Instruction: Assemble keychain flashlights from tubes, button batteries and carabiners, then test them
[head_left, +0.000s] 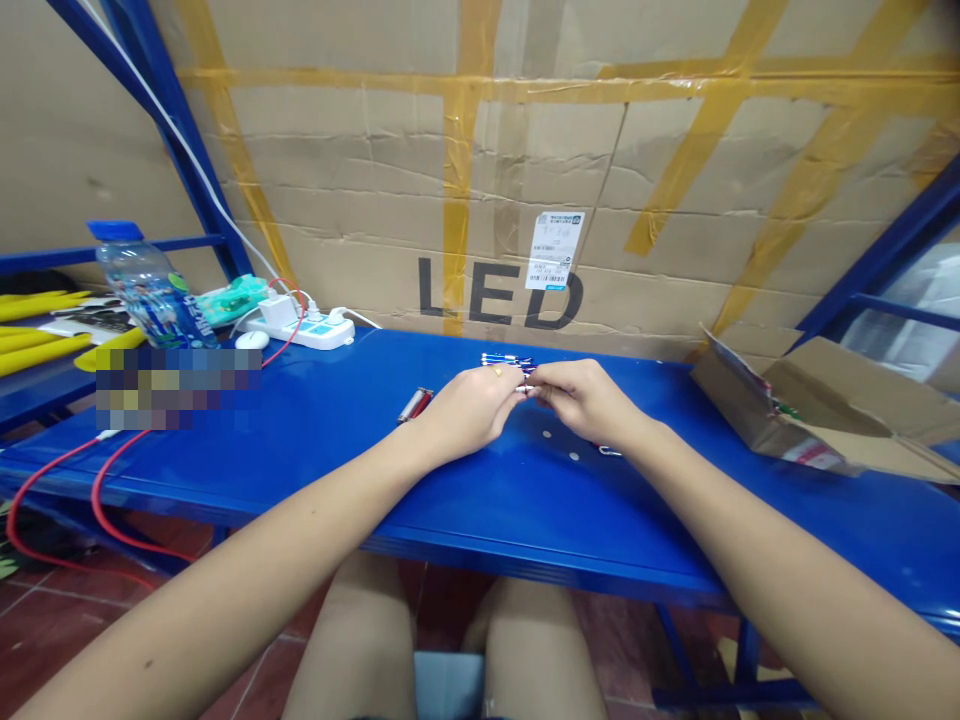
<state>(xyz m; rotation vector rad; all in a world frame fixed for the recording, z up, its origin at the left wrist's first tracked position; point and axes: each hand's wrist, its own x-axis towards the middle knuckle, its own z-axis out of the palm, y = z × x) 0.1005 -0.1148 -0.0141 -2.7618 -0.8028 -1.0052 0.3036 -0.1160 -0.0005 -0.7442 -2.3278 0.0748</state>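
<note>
My left hand [476, 405] and my right hand [581, 395] meet above the blue table, fingers closed in a pinch. Between their fingertips is a small, pale, shiny piece [524, 388], mostly hidden by the fingers. Just behind the hands lie several shiny blue metal tubes [504, 359], partly covered by them. To the left of my left hand are red and silver tubes [415, 405] lying side by side. Two small round silvery discs [547, 434] rest on the table below my right hand. A small metal clip [609, 451] pokes out beside my right wrist.
An open cardboard box [806, 410] stands at the right. On the left are a water bottle [154, 285], a white power strip [319, 328], a red cable [97, 490] and yellow-handled items [41, 345]. A large taped carton [360, 200] backs the blue table [300, 440].
</note>
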